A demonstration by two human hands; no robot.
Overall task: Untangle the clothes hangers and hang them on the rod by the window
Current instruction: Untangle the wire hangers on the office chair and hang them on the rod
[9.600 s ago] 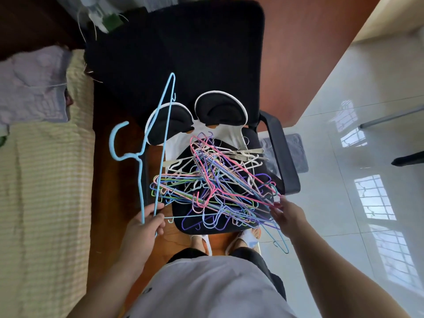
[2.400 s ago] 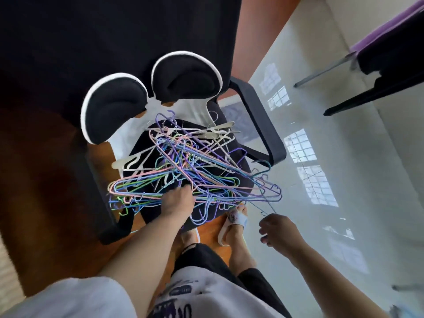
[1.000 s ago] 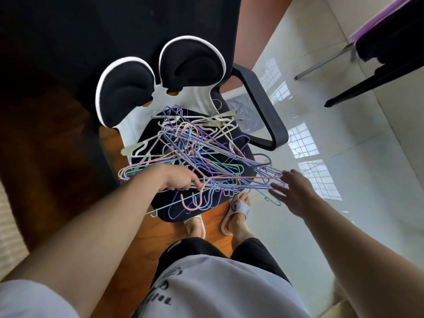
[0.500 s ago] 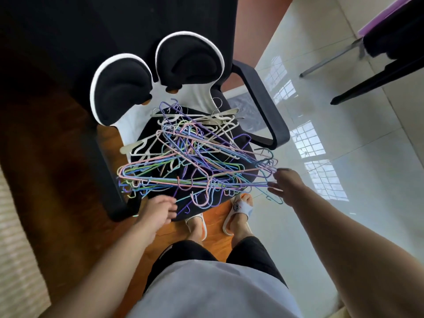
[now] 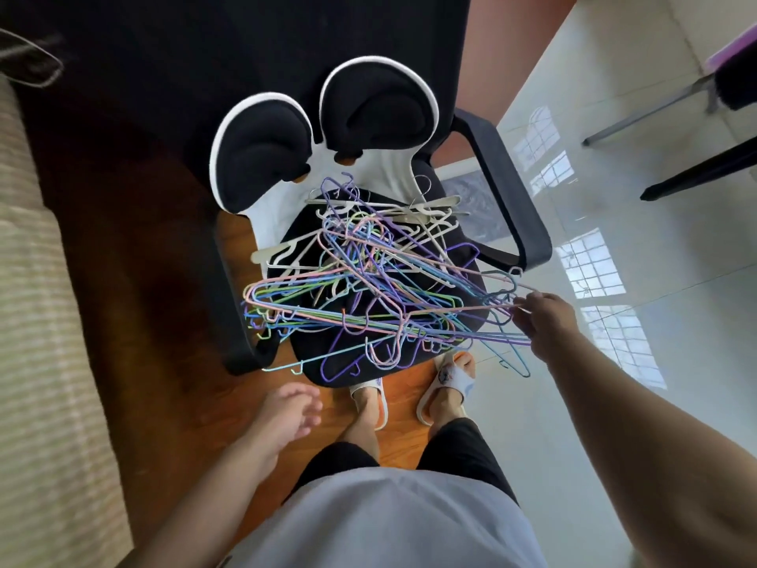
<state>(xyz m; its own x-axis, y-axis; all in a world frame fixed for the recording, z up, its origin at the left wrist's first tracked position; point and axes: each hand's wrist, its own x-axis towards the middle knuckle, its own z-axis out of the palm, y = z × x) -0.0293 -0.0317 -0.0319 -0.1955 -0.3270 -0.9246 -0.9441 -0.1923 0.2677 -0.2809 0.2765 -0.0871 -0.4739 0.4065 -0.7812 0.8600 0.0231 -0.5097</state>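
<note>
Right hand (image 5: 547, 321) seemingly pinches thin wire hangers (image 5: 368, 289); left hand (image 5: 286, 416) loosely spread.

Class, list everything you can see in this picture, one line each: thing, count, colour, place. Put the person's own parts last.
hangers: tangled pile, too many to count; purple, blue, pink, green, white; on the chair seat.
chair: one, black, centre.
cushion: one, black with white edge, two lobes, against the chair back.
wooden floor: brown, under the chair.
tiled floor: pale, glossy, right.
striped fabric: beige, left edge.
slippers: two, white, on the feet.
left hand: open, holds nothing, below the pile.
right hand: pinches hanger wire at the pile's right edge.
</note>
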